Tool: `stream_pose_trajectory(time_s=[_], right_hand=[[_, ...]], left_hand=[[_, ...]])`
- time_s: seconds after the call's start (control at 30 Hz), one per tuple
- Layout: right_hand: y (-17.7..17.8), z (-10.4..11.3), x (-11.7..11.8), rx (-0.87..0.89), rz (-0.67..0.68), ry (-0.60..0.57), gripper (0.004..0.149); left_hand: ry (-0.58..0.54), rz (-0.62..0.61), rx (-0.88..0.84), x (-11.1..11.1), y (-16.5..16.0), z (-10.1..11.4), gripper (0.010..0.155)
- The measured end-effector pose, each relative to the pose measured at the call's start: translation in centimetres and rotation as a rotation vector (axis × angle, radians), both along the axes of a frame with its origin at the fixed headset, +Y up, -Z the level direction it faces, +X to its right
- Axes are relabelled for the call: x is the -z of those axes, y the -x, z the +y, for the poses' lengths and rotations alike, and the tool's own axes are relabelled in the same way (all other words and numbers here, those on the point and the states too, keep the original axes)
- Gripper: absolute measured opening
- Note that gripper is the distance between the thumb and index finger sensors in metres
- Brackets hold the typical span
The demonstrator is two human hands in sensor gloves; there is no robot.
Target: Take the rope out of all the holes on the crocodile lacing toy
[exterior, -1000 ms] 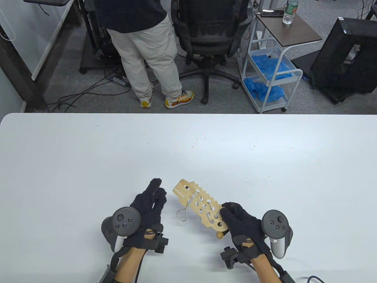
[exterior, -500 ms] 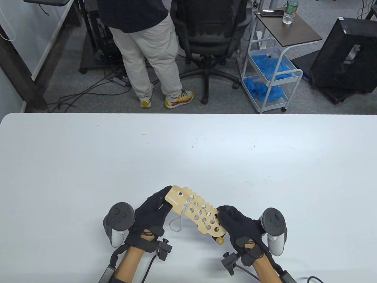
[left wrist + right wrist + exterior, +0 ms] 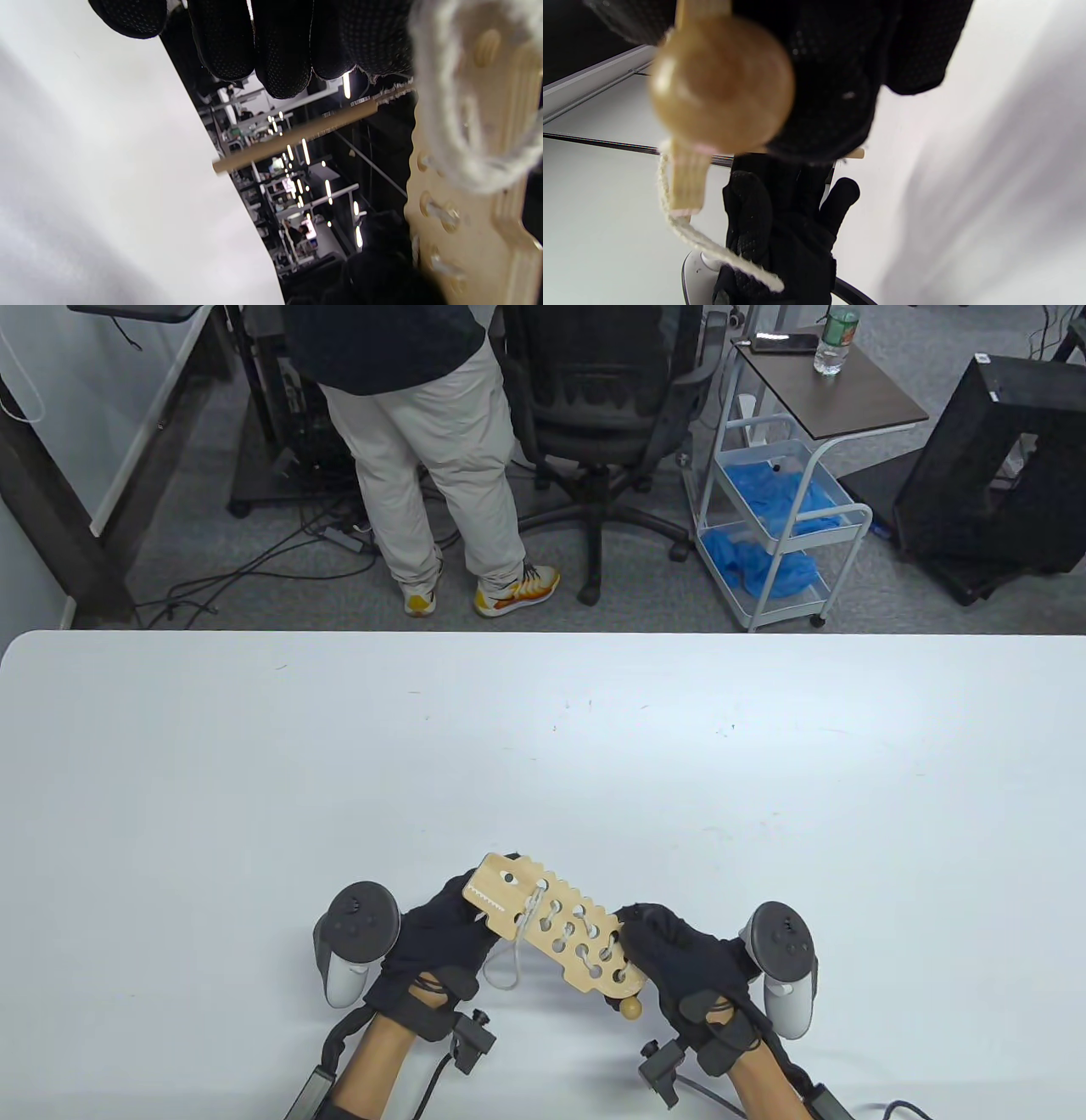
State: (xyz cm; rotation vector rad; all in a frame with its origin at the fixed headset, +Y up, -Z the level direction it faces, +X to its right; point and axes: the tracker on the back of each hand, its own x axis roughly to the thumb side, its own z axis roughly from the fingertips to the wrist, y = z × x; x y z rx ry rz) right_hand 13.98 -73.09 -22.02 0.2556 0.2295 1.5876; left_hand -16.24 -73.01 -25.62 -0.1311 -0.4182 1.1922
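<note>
The left hand (image 3: 441, 937) has its grip clamped on the head end of the wooden crocodile lacing toy (image 3: 556, 933), fingers curled under the snout. The right hand (image 3: 679, 959) has its grip clamped on the tail end, just above a wooden bead (image 3: 629, 1007) that pokes out below the glove. Between them the toy is held above the white table (image 3: 543, 746), near its front edge, slanting from upper left to lower right. White rope (image 3: 507, 963) threads the holes, and a loose loop hangs beneath the head end.
</note>
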Motion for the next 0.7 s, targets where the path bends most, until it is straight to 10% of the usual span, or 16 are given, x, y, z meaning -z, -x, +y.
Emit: stream_pose_trajectory(time_s=[0.7], right_hand=[[0.14,-0.36,0.05,-0.005,0.01,-0.001,0.046]], left_hand=[[-0.017,-0.053,0.113,-0.37,-1.14,0.16,0.048]])
